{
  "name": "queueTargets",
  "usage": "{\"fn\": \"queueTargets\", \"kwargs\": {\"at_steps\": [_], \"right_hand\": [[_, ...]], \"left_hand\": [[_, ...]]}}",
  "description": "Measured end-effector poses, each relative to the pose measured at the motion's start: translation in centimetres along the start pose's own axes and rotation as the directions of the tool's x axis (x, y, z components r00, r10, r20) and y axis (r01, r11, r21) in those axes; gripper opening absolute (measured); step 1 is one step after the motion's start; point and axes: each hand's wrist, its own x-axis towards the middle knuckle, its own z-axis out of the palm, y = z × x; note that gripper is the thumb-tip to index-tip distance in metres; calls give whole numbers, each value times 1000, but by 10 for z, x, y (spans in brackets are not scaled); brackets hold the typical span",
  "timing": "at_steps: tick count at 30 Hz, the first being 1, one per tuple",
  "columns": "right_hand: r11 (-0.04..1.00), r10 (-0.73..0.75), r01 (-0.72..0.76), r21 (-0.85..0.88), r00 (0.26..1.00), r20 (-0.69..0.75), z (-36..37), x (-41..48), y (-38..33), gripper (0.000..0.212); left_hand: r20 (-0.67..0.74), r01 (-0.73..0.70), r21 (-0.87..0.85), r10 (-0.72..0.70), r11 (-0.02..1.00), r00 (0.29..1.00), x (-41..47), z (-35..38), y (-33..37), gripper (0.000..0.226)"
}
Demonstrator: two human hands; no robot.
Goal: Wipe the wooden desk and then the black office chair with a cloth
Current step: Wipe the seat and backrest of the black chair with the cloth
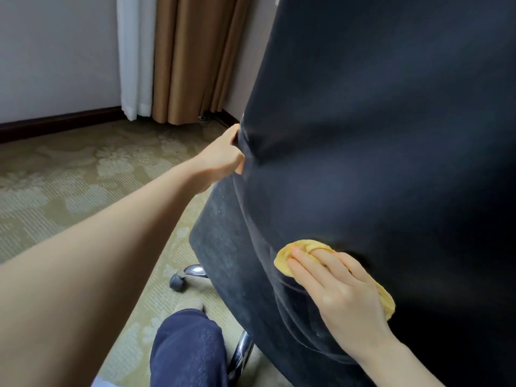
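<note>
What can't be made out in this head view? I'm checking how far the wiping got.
- Wooden desk: outside the head view, so its state is unknown.
- Black office chair: top and right side cut off by the frame edges; its front is turned away.
- Yellow cloth: middle hidden under the right hand.
- Left hand: fingertips hidden behind the chair's edge.

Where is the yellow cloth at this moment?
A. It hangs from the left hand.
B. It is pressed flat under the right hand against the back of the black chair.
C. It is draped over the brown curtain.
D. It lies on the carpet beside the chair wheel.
B: the yellow cloth lies under the spread right hand on the black office chair, while the left hand only grips the chair's edge.
</note>
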Motion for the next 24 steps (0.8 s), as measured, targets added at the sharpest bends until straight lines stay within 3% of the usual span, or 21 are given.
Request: {"fn": "queueTargets", "kwargs": {"at_steps": [3,8,11,16,20,24], "right_hand": [[996,-23,16,-85,995,-93,-9,-3,9,32],[981,-55,-5,-196,952,-301,-26,28,19,30],[977,-49,-48,-208,898,-437,-38,63,18,29],[981,-31,-92,-169,790,-612,-48,118,4,22],[972,2,-143,-185,796,-605,-38,137,-15,22],[945,-44,-102,-312,903,-428,-16,132,-31,24]], "left_hand": [[-39,4,-9,-4,1000,999,-16,4,-6,97],[-13,-26,-101,25,995,1000,-40,4,-16,77],[1,-44,-157,45,987,999,-56,4,-17,71],[2,-83,-267,87,960,996,-75,10,-30,82],[-45,-91,-340,80,936,996,-81,19,-40,78],[-212,-36,-486,-77,873,974,-82,27,-59,70]]}}
